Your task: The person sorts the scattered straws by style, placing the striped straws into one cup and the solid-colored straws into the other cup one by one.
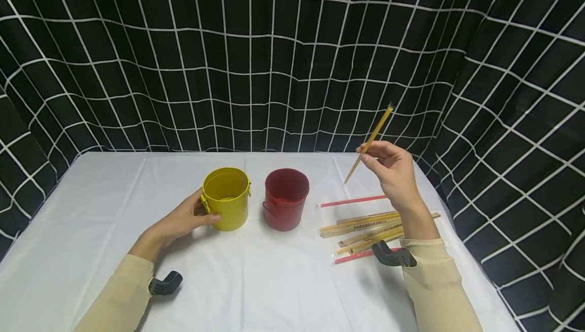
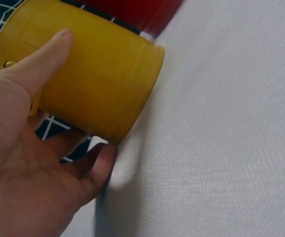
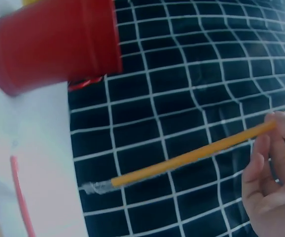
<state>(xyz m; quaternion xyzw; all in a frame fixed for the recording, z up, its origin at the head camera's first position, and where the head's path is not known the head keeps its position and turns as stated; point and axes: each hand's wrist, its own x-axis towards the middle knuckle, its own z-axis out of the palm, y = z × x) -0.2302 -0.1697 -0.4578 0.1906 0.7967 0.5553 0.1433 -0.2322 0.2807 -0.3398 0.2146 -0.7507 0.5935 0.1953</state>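
My left hand (image 1: pixel 185 218) holds a small yellow metal bucket (image 1: pixel 233 210) by its left side, thumb across the front and fingers round behind. In the left wrist view, the yellow bucket's (image 2: pixel 103 64) base is right at the white cloth. A red bucket (image 1: pixel 285 205) with a side handle stands just to its right. Between thumb and fingertips, my right hand (image 1: pixel 393 169) pinches a yellow straw (image 1: pixel 376 130), raised above the table and slanted. Clear wrapping shows past the straw's end in the right wrist view, where the red bucket (image 3: pixel 53 44) also appears.
Below my right hand lies a loose bundle of paper-wrapped chopsticks (image 1: pixel 361 228) and yellow straws. One pink-red straw (image 1: pixel 352 201) lies behind the bundle, another (image 1: pixel 354 257) in front. White cloth (image 1: pixel 274 281) covers the table; a black curtain with a white grid (image 1: pixel 274 58) surrounds it.
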